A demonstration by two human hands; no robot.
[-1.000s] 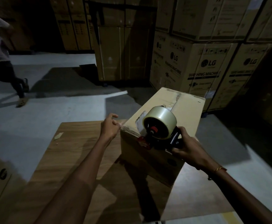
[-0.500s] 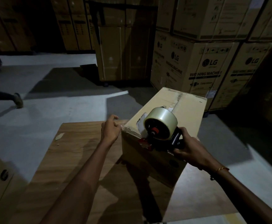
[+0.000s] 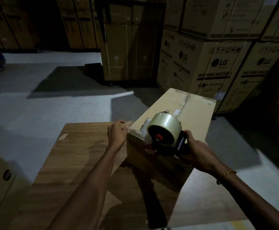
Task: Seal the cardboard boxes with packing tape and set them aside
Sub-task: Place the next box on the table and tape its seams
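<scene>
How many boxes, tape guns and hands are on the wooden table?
Cardboard box: 1
Tape gun: 1
Hands: 2, the left hand and the right hand
Total: 4

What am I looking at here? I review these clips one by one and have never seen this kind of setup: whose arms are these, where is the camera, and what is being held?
There is no machine: a person wears a wide-angle camera on the head, so you look forward and down along their two bare arms. The single picture comes from that head view.

The right hand has its grip around the handle of a tape dispenser, which carries a roll of clear packing tape and rests at the near end of a cardboard box. The left hand is at the box's near left corner, fingers curled; it seems to pinch something there, but the light is too dim to tell.

The box stands on a wooden table. Behind it are stacked large cartons printed LG, on a concrete floor.
</scene>
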